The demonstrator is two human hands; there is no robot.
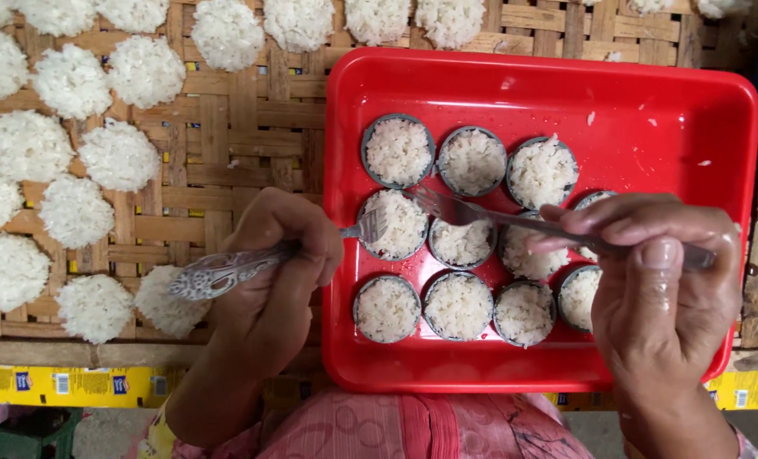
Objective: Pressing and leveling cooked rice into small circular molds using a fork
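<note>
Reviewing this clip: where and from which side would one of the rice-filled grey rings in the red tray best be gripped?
Probably by the thin grey rim, pinched from above across its outer wall. The bottom-left ring has bare red tray on its left and near sides; its other sides crowd neighbouring rings. Its rice filling looks loose, so avoid pressing the top.

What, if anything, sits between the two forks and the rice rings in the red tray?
Nothing visible. The left hand and right hand each hold a fork, whose tines already reach the middle row of rice-filled rings in the red tray.

right hand (664,280) hiding two rice rings, rice discs (226,30) cut off at top edge
</note>
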